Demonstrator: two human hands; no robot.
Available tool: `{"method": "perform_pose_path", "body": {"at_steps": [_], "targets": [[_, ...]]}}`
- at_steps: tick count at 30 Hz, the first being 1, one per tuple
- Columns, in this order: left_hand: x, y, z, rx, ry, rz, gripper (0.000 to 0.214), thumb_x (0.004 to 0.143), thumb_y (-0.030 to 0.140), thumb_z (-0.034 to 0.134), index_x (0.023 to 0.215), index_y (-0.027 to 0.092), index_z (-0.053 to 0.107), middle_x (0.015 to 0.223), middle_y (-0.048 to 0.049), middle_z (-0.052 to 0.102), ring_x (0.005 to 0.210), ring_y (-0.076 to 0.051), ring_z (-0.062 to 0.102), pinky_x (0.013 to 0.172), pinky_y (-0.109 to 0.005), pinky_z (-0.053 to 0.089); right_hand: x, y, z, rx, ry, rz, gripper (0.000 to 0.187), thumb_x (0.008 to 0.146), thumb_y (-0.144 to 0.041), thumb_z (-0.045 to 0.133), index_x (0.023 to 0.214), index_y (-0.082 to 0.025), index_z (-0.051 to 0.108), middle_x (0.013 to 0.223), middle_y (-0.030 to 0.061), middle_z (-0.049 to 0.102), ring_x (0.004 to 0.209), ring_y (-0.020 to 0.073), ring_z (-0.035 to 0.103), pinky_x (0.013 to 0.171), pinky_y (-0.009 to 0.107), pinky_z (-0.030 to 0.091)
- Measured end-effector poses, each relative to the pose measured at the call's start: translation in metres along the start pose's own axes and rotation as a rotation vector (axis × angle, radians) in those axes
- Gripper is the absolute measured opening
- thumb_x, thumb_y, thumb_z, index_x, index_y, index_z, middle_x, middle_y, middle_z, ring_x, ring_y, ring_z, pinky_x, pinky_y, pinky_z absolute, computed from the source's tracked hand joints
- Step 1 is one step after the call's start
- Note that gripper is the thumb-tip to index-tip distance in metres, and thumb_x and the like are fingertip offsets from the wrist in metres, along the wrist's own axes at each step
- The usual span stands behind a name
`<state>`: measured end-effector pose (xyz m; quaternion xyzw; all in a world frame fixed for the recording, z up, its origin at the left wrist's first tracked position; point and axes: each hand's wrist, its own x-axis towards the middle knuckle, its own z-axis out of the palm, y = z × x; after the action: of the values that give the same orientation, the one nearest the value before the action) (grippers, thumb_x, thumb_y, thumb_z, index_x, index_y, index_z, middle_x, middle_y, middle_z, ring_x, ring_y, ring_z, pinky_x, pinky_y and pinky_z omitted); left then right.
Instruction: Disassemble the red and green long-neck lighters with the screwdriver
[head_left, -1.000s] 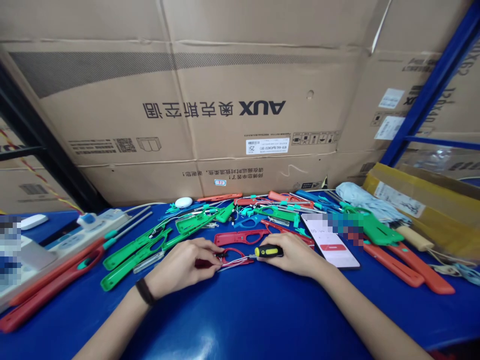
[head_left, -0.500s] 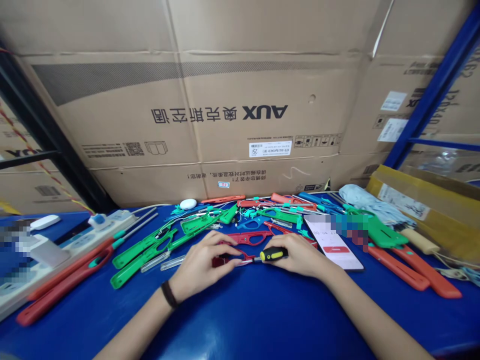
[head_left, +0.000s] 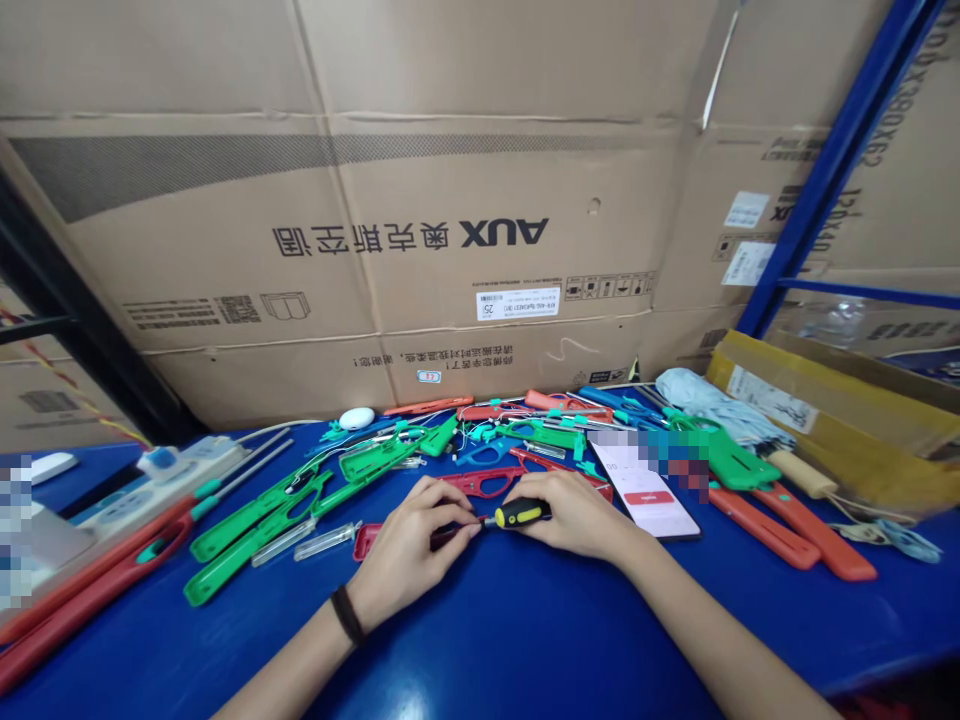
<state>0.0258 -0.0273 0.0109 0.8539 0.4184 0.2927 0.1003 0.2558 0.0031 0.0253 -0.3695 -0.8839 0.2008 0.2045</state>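
Note:
My right hand (head_left: 576,512) is closed around a yellow and black screwdriver (head_left: 523,513), its shaft pointing left. My left hand (head_left: 416,535) grips a red plastic lighter casing (head_left: 366,541), whose end sticks out to the left of the hand; most of it is hidden by the fingers. The screwdriver's tip meets the left fingertips, where I cannot make out what it touches. Just behind the hands lies a red handle half with a trigger hole (head_left: 484,482). Open green casing halves (head_left: 259,540) and clear tubes (head_left: 324,541) rest to the left.
Lighter parts (head_left: 517,430) are heaped along the cardboard wall (head_left: 405,180). A phone (head_left: 649,498) lies right of my right hand. Orange-red lighters (head_left: 817,535) and a yellow-taped box (head_left: 832,410) stand farther right. At left is a power strip (head_left: 202,465) beside long red lighters (head_left: 97,590).
The view has turned to the right, so the things appear farther left. The red casing's end now shows left of my left hand. Both hands keep their holds.

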Motion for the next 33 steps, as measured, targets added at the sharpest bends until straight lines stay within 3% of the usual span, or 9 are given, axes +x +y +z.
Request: {"method": "perform_pose_path", "body": {"at_steps": [19, 21, 26, 33], "targets": [[0.001, -0.001, -0.002, 0.033, 0.032, 0.016, 0.014, 0.086, 0.022, 0.054, 0.085, 0.024, 0.068, 0.101, -0.0037, 0.065, 0.094, -0.020, 0.058, 0.092, -0.041, 0.043, 0.006, -0.003, 0.007, -0.013, 0.035, -0.033, 0.025, 0.077, -0.012, 0.059, 0.097, -0.025, 0.066, 0.096, -0.0002, 0.069, 0.086, 0.0163, 0.063, 0.072, 0.023, 0.042], [0.000, -0.002, -0.006, 0.032, 0.036, -0.006, 0.011, 0.084, 0.027, 0.058, 0.089, 0.023, 0.067, 0.104, -0.0043, 0.064, 0.096, -0.021, 0.058, 0.090, -0.040, 0.045, 0.006, -0.004, 0.005, -0.020, 0.036, -0.024, 0.026, 0.077, -0.012, 0.059, 0.098, -0.026, 0.066, 0.098, -0.0008, 0.069, 0.088, 0.0166, 0.063, 0.072, 0.023, 0.042], [-0.003, -0.004, -0.016, 0.048, -0.012, -0.071, 0.030, 0.077, 0.026, 0.064, 0.107, 0.024, 0.061, 0.102, -0.0033, 0.066, 0.092, -0.021, 0.060, 0.082, -0.037, 0.049, 0.005, -0.004, 0.000, -0.047, 0.023, 0.026, 0.027, 0.078, -0.013, 0.057, 0.100, -0.027, 0.067, 0.099, -0.0004, 0.068, 0.089, 0.0180, 0.063, 0.074, 0.025, 0.043], [-0.005, -0.008, -0.012, 0.007, -0.035, 0.001, 0.013, 0.084, 0.027, 0.061, 0.095, 0.026, 0.067, 0.104, -0.0023, 0.067, 0.098, -0.020, 0.059, 0.088, -0.036, 0.046, 0.004, -0.002, 0.001, -0.093, -0.022, 0.023, 0.025, 0.077, -0.012, 0.058, 0.097, -0.025, 0.068, 0.096, -0.0002, 0.069, 0.088, 0.0176, 0.063, 0.074, 0.025, 0.042]]}}
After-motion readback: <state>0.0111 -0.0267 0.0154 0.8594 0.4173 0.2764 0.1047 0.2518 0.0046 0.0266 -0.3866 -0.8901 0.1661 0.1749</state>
